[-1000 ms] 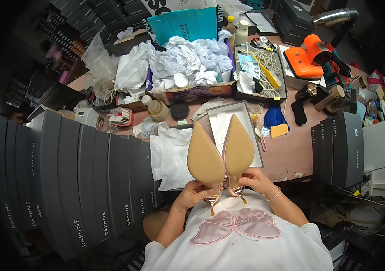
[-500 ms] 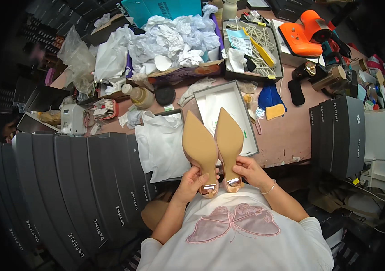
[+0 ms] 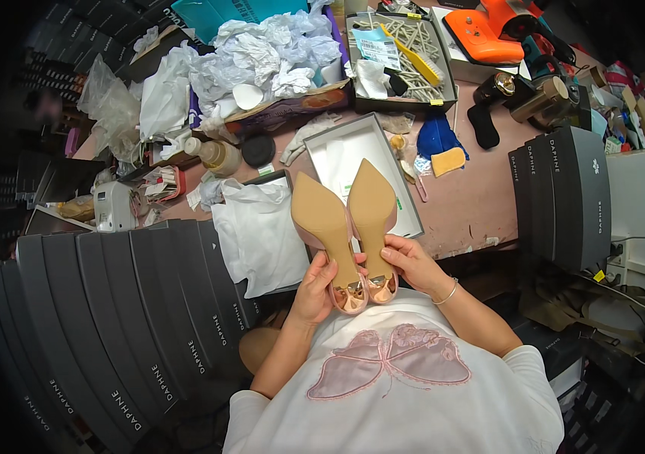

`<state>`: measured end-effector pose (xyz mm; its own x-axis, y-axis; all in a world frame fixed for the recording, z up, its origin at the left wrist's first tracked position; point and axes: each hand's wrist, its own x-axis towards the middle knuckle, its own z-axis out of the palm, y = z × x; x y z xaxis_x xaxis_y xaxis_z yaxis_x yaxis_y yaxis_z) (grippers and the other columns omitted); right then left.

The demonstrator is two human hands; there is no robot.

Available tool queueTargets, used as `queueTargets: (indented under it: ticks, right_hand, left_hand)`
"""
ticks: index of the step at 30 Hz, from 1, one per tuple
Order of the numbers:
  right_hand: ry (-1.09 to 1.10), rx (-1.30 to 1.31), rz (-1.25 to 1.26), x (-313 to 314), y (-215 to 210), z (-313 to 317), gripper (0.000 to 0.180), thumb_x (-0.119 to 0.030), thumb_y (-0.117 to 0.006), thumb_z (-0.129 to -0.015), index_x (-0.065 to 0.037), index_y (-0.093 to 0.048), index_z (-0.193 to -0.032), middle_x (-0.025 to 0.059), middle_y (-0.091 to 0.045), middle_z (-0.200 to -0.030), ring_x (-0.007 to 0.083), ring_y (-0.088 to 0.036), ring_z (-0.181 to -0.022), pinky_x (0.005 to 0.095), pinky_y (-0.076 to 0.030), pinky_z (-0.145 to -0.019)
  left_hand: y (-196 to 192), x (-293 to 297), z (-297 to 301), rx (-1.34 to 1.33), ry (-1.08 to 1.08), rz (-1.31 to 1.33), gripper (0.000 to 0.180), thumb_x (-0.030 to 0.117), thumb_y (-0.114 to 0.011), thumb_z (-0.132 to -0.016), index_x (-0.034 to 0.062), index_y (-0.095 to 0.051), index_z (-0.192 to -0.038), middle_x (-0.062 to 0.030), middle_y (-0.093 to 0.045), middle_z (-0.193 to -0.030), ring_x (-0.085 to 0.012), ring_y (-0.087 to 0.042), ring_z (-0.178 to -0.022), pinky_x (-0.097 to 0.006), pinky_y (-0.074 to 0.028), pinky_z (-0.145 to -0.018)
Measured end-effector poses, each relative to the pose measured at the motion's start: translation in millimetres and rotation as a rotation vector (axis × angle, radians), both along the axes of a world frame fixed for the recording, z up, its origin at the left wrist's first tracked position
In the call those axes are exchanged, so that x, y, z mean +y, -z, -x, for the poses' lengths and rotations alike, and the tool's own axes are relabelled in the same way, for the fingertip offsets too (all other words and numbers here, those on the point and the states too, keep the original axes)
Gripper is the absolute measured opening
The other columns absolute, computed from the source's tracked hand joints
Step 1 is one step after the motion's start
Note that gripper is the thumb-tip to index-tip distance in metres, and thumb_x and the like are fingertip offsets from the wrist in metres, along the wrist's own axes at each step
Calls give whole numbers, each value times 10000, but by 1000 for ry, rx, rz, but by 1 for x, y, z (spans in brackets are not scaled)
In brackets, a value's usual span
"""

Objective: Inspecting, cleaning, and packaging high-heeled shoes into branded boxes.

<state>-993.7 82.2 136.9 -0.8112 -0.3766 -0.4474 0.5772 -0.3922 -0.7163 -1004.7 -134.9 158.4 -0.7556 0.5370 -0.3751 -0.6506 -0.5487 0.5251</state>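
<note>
Two pointed-toe shoes with tan soles are held side by side, soles facing up at me and toes pointing away. My left hand (image 3: 315, 290) is closed around the waist of the left shoe (image 3: 318, 210), thumb on its sole. Around the right shoe (image 3: 372, 200) my right hand (image 3: 411, 263) is closed in the same way, a thin bracelet at the wrist. Both heels are shiny and pinkish gold, close to my white shirt. Beyond the shoes an open white-lined shoebox (image 3: 406, 198) lies on the table, partly hidden by them. White tissue paper (image 3: 251, 227) lies beside it.
Dark shoeboxes stand in a row (image 3: 103, 318) at the left and in a stack (image 3: 564, 197) at the right. At the back are a carton of crumpled paper (image 3: 262, 64), a tray of pale sticks (image 3: 413, 68) and an orange device (image 3: 481, 38). A yellow sponge (image 3: 448, 161) lies right of the shoebox.
The shoes have tilted, so more of the shiny heels shows. The whole view has shifted slightly, with the table's things now a little further left and up. Both hands keep their hold.
</note>
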Motion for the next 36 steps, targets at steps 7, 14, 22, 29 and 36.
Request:
queueTargets:
  ticks: [7,14,22,29,36]
  right_hand:
    - [69,111,-78,12,-30,-9,338,-109,-553,-928,31,-513,-1233,37,-606,-1072,59,-570,-897,201,-485,-725]
    - [149,178,-294,57,-39,-23,254,-53,-580,-896,51,-539,-1124,25,-601,-947,48,-544,-830,210,-468,-716]
    - [40,-7,-1267,199,38,-8,393,-131,-626,-842,24,-527,-1189,170,-643,-963,240,-637,-872,352,-487,-760]
    - [-93,338,-198,47,-8,-18,811,-176,-652,-850,-30,-147,-1467,180,-526,-1219,219,-518,-1159,340,-446,-934]
    - [-38,-239,847,29,-7,-22,478,-355,-303,-967,-19,-431,-1281,187,-628,-1010,310,-664,-788,411,-558,-717]
  left_hand:
    - [9,7,5,91,95,-57,395,229,-463,-972,45,-379,-1312,-229,-538,-1209,-316,-599,-1043,-443,-510,-898]
    - [5,30,18,193,268,-99,424,244,-485,-970,3,-412,-1311,-195,-537,-1230,-298,-566,-1123,-417,-461,-959]
    - [-13,78,28,53,123,108,330,206,-391,-1004,-28,-450,-1230,-148,-565,-1158,-239,-561,-1117,-376,-502,-911]
    - [-12,117,11,288,-216,490,285,175,-504,-974,-36,-552,-1159,-117,-617,-1085,-164,-582,-1035,-287,-460,-901]
    - [-34,37,-4,559,-106,599,597,345,-665,-870,-65,-486,-1265,-157,-608,-1119,-204,-560,-1094,-313,-431,-944]
